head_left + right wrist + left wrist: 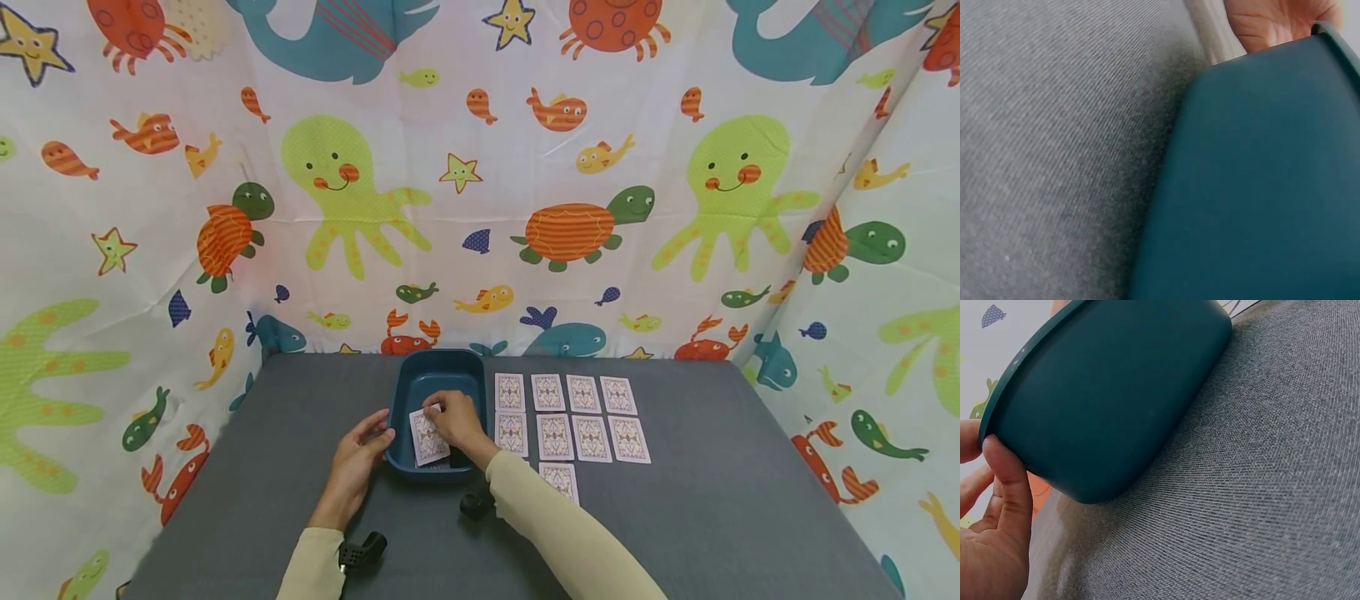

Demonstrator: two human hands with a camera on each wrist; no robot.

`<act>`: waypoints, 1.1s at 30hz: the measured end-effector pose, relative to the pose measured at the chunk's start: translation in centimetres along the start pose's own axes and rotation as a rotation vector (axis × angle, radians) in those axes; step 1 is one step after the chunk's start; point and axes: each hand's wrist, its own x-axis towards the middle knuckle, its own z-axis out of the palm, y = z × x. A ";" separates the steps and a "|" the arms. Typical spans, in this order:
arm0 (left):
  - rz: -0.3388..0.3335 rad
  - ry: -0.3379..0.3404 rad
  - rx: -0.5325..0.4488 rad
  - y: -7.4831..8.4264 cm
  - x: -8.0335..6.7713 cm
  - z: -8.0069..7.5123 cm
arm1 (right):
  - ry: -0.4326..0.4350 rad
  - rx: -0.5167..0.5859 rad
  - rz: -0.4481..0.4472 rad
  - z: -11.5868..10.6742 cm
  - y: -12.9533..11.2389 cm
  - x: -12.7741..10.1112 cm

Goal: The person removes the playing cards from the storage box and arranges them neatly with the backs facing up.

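A dark teal plastic bin (402,379) stands on the grey tabletop. My left hand (352,467) grips its left rim; in the left wrist view, the thumb (1007,465) lies against the bin's outer wall (1104,400). Inside the bin, my right hand (456,421) pinches a patterned playing card (427,440) near its top edge, back side up. Something card-like and darker shows just under that card's lower end, its kind unclear. The bin wall (1254,175) fills much of the right wrist view and hides the right fingers there.
Right of the bin, several playing cards (555,437) lie face down in rows. A lone card (559,479) in the nearest row is partly covered by the right sleeve (555,517). A sea-animal curtain (465,275) hangs behind and beside the grey table (712,500).
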 end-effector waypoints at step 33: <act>0.003 0.002 0.012 0.0 0.0 0.1 | 0.168 0.296 -0.007 -4.1 -1.2 -2.3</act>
